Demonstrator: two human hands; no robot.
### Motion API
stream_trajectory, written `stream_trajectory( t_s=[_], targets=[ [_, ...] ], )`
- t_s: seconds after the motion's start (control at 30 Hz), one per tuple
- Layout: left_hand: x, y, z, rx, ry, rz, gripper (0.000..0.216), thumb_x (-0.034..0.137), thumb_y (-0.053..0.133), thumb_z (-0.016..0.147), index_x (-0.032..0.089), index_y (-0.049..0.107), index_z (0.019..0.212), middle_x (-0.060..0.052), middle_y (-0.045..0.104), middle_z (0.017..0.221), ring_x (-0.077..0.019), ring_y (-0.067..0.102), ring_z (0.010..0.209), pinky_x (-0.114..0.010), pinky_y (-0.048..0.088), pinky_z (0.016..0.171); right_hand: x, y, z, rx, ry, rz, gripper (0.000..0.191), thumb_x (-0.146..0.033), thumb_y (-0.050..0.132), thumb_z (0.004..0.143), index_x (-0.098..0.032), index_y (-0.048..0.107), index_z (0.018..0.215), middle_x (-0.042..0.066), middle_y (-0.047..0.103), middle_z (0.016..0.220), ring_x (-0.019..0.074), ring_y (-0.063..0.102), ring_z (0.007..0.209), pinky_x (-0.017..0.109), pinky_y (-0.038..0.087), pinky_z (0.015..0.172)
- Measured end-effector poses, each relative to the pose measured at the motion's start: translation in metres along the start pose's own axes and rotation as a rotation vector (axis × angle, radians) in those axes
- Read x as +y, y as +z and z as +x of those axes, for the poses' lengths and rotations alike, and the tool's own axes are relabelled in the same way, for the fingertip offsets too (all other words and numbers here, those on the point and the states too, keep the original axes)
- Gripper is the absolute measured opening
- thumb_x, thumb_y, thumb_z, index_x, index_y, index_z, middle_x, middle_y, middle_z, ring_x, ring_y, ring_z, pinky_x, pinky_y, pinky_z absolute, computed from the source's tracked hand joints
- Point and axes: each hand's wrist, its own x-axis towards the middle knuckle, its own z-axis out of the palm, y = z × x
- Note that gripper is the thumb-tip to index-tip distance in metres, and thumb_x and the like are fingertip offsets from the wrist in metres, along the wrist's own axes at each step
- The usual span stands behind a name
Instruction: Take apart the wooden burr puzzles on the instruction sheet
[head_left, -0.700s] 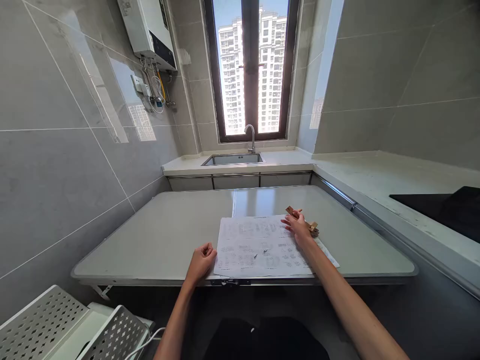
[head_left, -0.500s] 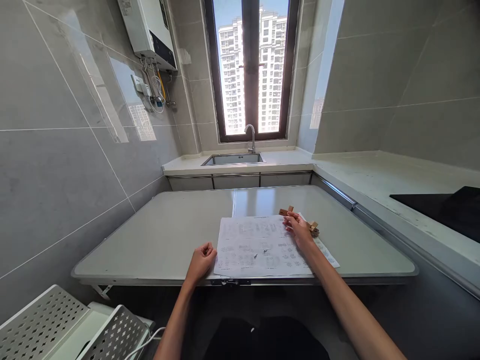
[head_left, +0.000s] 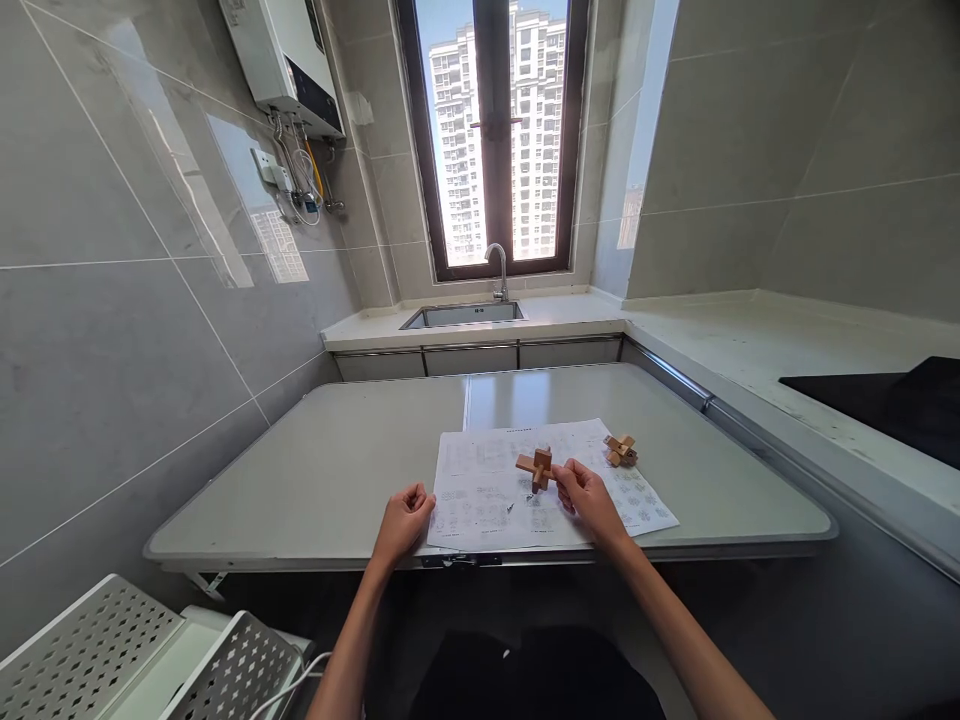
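My right hand (head_left: 586,497) pinches a wooden cross-shaped puzzle (head_left: 535,467) and holds it just above a printed instruction sheet (head_left: 487,480) on the grey table (head_left: 337,470). A second wooden puzzle (head_left: 621,450) lies on the sheet's far right corner, a short way beyond that hand. My left hand (head_left: 403,520) rests curled in a loose fist on the table at the sheet's left edge, with nothing visible in it.
A sink with a tap (head_left: 465,314) sits under the window behind the table. A white counter with a black hob (head_left: 892,400) runs along the right. A water heater (head_left: 281,60) hangs on the left wall. White perforated metal parts (head_left: 112,650) stand at the lower left.
My right hand has picked up one wooden puzzle from the sheet's far right corner and drawn it back toward me, over the sheet's middle. The other puzzle stayed put. My left hand has not moved.
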Motion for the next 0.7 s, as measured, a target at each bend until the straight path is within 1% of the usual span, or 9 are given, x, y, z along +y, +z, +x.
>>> stream_trajectory(
  t_s=[0.17, 0.3, 0.33, 0.4, 0.43, 0.5, 0.53, 0.6, 0.7],
  targets=[
    [-0.001, 0.001, 0.001, 0.007, 0.05, 0.077, 0.038, 0.04, 0.052, 0.085, 0.024, 0.026, 0.063, 0.007, 0.025, 0.061, -0.0107, 0.028, 0.056, -0.023, 0.027, 0.056, 0.001, 0.006, -0.01, -0.068, 0.0, -0.035, 0.053, -0.063, 0.067, 0.085, -0.026, 0.032, 0.068, -0.008, 0.038, 0.053, 0.0117, 0.037, 0.047, 0.025, 0.032, 0.045],
    [0.009, 0.013, -0.004, 0.028, 0.135, 0.169, 0.037, 0.033, 0.052, 0.085, 0.023, 0.028, 0.06, 0.008, 0.023, 0.055, -0.0109, 0.027, 0.051, -0.025, 0.027, 0.056, 0.006, 0.01, -0.014, -0.123, 0.012, -0.005, 0.05, -0.062, 0.064, 0.088, -0.027, 0.032, 0.072, -0.009, 0.041, 0.054, 0.0118, 0.041, 0.046, 0.024, 0.033, 0.045],
    [0.015, 0.019, -0.006, 0.023, 0.168, 0.19, 0.036, 0.031, 0.053, 0.085, 0.023, 0.03, 0.059, 0.008, 0.025, 0.054, -0.0113, 0.028, 0.051, -0.026, 0.028, 0.056, 0.008, 0.01, -0.014, -0.134, 0.017, 0.009, 0.049, -0.062, 0.062, 0.089, -0.027, 0.032, 0.074, -0.009, 0.043, 0.055, 0.0117, 0.042, 0.046, 0.024, 0.033, 0.045],
    [0.03, 0.033, -0.01, 0.012, 0.239, 0.214, 0.031, 0.029, 0.053, 0.089, 0.023, 0.038, 0.062, 0.006, 0.039, 0.058, -0.0132, 0.04, 0.055, -0.027, 0.035, 0.061, 0.01, 0.01, -0.013, -0.148, 0.027, 0.037, 0.045, -0.062, 0.06, 0.09, -0.027, 0.033, 0.079, -0.01, 0.046, 0.057, 0.0113, 0.042, 0.045, 0.023, 0.034, 0.044],
    [0.039, 0.04, -0.011, 0.001, 0.277, 0.217, 0.025, 0.029, 0.054, 0.09, 0.023, 0.045, 0.067, 0.004, 0.048, 0.065, -0.0152, 0.048, 0.062, -0.028, 0.04, 0.066, 0.011, 0.009, -0.013, -0.151, 0.033, 0.049, 0.043, -0.062, 0.059, 0.09, -0.027, 0.034, 0.082, -0.01, 0.048, 0.057, 0.0109, 0.042, 0.044, 0.022, 0.033, 0.043],
    [0.055, 0.054, -0.014, -0.035, 0.352, 0.212, 0.006, 0.029, 0.058, 0.09, 0.023, 0.058, 0.089, -0.002, 0.064, 0.091, -0.0205, 0.061, 0.09, -0.032, 0.048, 0.084, 0.013, 0.007, -0.012, -0.15, 0.043, 0.067, 0.04, -0.062, 0.057, 0.091, -0.028, 0.036, 0.089, -0.012, 0.048, 0.057, 0.0103, 0.041, 0.043, 0.021, 0.031, 0.042],
    [0.061, 0.061, -0.015, -0.062, 0.388, 0.209, 0.014, 0.028, 0.061, 0.088, 0.024, 0.06, 0.102, -0.004, 0.066, 0.108, -0.0226, 0.061, 0.105, -0.035, 0.048, 0.095, 0.014, 0.006, -0.011, -0.147, 0.047, 0.073, 0.039, -0.062, 0.057, 0.091, -0.028, 0.038, 0.094, -0.012, 0.048, 0.057, 0.0101, 0.041, 0.043, 0.02, 0.031, 0.041],
    [0.069, 0.071, -0.015, -0.128, 0.489, 0.216, 0.043, 0.026, 0.064, 0.087, 0.025, 0.055, 0.129, -0.008, 0.059, 0.137, -0.0261, 0.054, 0.128, -0.042, 0.043, 0.11, 0.016, 0.005, -0.01, -0.144, 0.053, 0.077, 0.039, -0.061, 0.057, 0.091, -0.027, 0.041, 0.101, -0.013, 0.048, 0.057, 0.0099, 0.041, 0.042, 0.02, 0.032, 0.041],
    [0.07, 0.082, -0.013, -0.204, 0.569, 0.233, 0.065, 0.021, 0.063, 0.088, 0.026, 0.041, 0.149, -0.01, 0.049, 0.153, -0.0283, 0.045, 0.142, -0.049, 0.039, 0.118, 0.018, 0.006, -0.008, -0.132, 0.054, 0.071, 0.04, -0.061, 0.056, 0.09, -0.025, 0.047, 0.107, -0.012, 0.048, 0.058, 0.01, 0.043, 0.043, 0.021, 0.034, 0.042]
  ],
)
